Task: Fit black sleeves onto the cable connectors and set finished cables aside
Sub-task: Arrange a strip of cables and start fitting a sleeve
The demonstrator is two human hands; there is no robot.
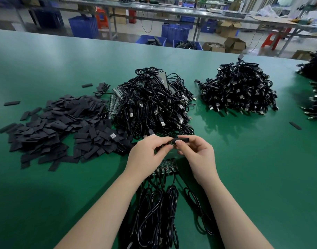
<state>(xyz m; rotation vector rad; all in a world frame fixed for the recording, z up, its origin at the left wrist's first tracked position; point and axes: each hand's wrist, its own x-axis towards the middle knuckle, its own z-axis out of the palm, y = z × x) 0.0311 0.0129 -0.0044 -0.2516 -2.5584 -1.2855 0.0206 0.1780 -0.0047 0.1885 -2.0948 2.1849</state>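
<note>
Blue plastic crates [175,33] on the floor beyond the far edge; what lies in them is unclear. On the smooth green tabletop [46,60], flat matte black sleeves [51,126] lie heaped left of 2 tangled cable piles [154,103]. The right hand [197,151] pinches 1 sleeve [182,140]; the left hand [146,150] pinches the connector [167,145] beside it. Bare tabletop lies open at right.

A factory assembly hall is being shown. A broad green-topped work table [46,56] is being loaded with heaps of coiled black USB cables [154,103] at its middle and flat black sleeves [51,126] toward its left edge. Beyond its far edge, long grey metal benches [154,10], blue plastic crates [174,33], brown cardboard cartons [235,44] and red plastic stools [272,41] are being seen.
</note>
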